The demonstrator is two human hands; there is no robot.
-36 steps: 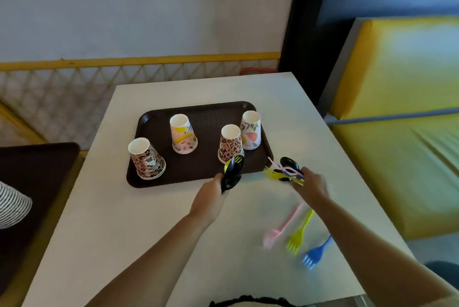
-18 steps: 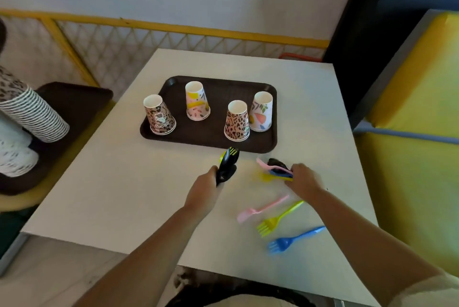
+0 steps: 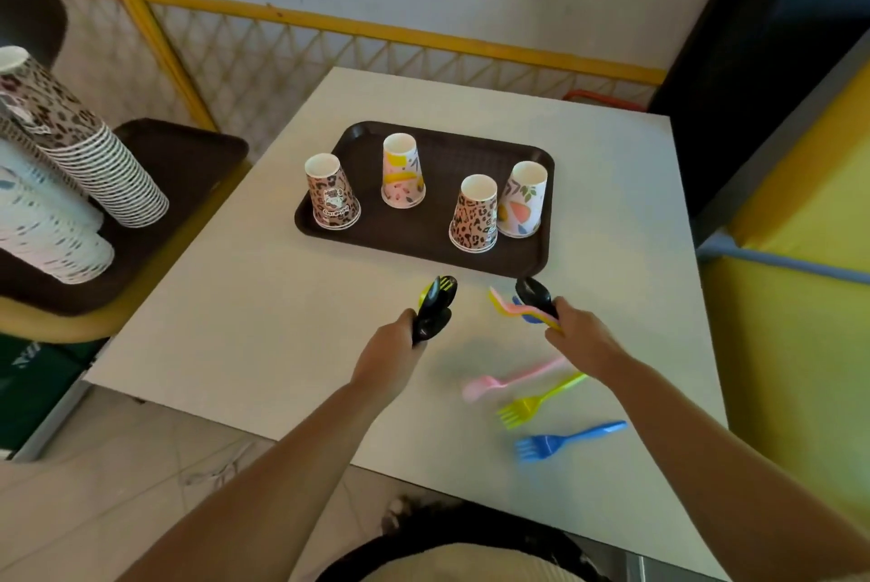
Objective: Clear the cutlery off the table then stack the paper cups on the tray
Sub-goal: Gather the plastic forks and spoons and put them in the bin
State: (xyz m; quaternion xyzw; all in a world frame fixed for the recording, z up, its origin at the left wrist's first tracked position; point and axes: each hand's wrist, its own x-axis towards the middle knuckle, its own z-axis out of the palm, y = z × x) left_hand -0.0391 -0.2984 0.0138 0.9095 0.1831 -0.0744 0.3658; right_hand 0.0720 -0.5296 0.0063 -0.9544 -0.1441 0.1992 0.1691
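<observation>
Blue plastic fork lies nearest on the white table, with a yellow fork and pink spoon just beyond, all three loose. Further out, the left hand curls round a black and yellow bundle, and the right hand grips mixed cutlery. Both fists look full, so I would drop these bundles off the table before returning for the loose three, lifting each by its handle. Farthest, four upturned paper cups stand apart on the brown tray, unstacked.
</observation>
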